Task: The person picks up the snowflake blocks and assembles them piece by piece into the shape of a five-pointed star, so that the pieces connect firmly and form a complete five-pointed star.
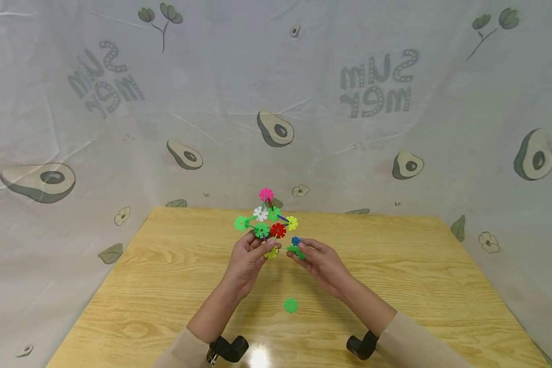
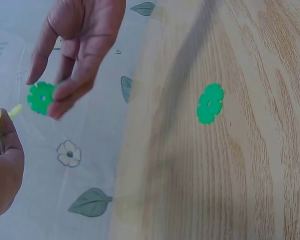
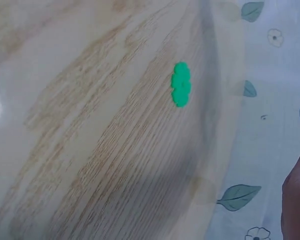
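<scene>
My left hand [image 1: 246, 263] grips the lower part of a structure of notched plastic discs, raised over the table. A pink disc [image 1: 266, 194] tops it, with a white disc [image 1: 260, 213], a red disc [image 1: 278, 231] and several green and yellow ones below. Just to its right, my right hand [image 1: 325, 265] pinches a blue disc [image 1: 296, 240] together with green discs [image 1: 299, 252]. The left wrist view shows one green disc [image 2: 40, 98] at the right hand's fingertips; most of the structure is out of that frame.
One loose green disc [image 1: 291, 305] lies flat on the wooden table [image 1: 165, 306], nearer to me than both hands. Behind and beside the table hangs a pale sheet [image 1: 230, 92] printed with avocados and leaves. Black wrist cameras sit at both sleeves.
</scene>
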The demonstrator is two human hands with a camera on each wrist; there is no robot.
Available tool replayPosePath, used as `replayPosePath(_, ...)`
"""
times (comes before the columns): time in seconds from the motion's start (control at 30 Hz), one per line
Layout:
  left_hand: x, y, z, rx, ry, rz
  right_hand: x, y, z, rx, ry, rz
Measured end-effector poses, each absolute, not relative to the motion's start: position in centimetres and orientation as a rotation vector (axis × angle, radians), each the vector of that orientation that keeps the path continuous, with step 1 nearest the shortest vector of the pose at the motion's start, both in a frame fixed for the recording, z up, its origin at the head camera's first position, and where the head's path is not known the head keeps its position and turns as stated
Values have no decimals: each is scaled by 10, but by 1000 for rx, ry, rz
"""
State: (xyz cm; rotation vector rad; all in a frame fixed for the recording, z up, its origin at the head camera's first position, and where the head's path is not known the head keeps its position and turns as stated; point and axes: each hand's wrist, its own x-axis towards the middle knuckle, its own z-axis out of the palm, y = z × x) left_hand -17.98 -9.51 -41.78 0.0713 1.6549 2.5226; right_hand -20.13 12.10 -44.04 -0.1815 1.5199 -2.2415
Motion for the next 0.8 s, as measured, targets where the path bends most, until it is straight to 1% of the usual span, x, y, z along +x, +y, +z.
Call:
replayPosePath(0.23, -179, -93, -419, 86, 1662, 2513, -193, 125, -428, -153, 1552, -2340)
replayPosePath(0.5, -177, -90, -420, 106, 1689, 2463, -192, 121, -410, -335, 1696, -2441)
replayPosePath(0.8, -174, -88, -419, 140, 1707, 2429, -191, 117, -406, -332, 1926, -2346)
